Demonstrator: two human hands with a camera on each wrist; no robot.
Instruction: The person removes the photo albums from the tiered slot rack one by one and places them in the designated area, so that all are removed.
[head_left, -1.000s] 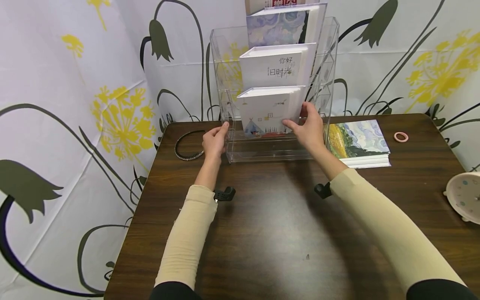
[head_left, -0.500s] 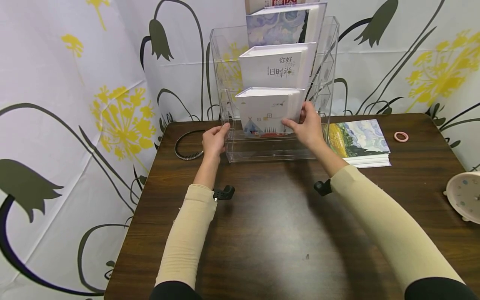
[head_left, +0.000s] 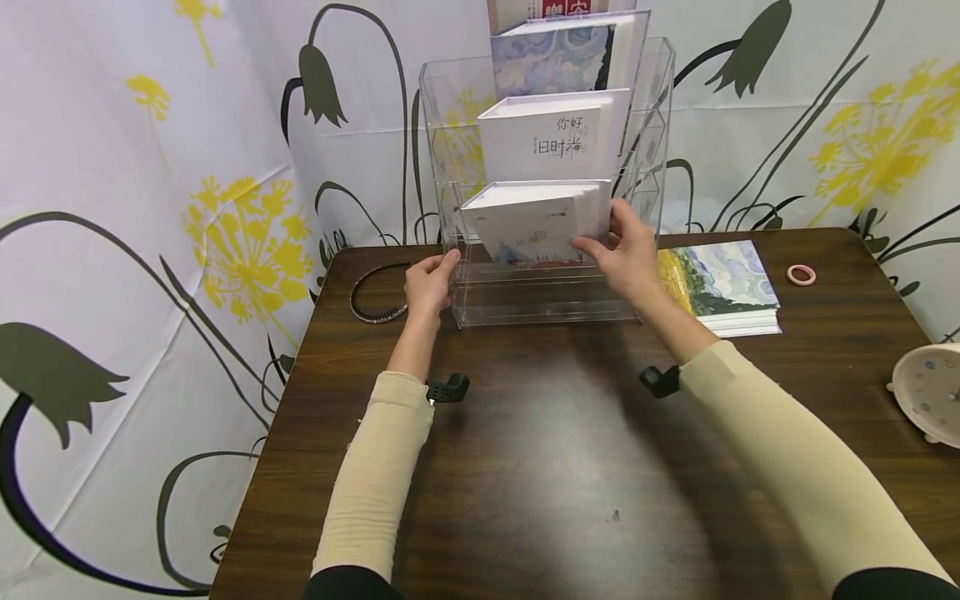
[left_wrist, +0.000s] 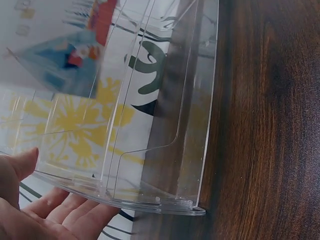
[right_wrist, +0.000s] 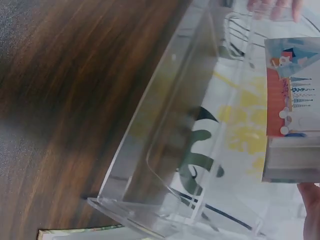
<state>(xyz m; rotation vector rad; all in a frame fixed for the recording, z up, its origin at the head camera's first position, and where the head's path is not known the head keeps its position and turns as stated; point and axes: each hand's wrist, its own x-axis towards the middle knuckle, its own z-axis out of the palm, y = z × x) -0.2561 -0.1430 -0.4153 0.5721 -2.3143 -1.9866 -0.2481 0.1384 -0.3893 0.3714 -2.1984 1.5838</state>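
The wooden table (head_left: 555, 467) bears a clear rack (head_left: 547, 317) at its far edge, a headband (head_left: 375, 317) near its far left corner, and a book stack (head_left: 723, 283), ring (head_left: 801, 282) and clock (head_left: 930, 392) toward its right edge.

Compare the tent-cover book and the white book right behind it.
Contact: the right hand grips the tent-cover book; no hand touches the white book.
Cover: the tent-cover book has a coloured tent picture; the white book shows larger dark lettering.
Place: the tent-cover book sits lower and farther forward than the white book.
Shared: pale covers, white page edges visible on top.
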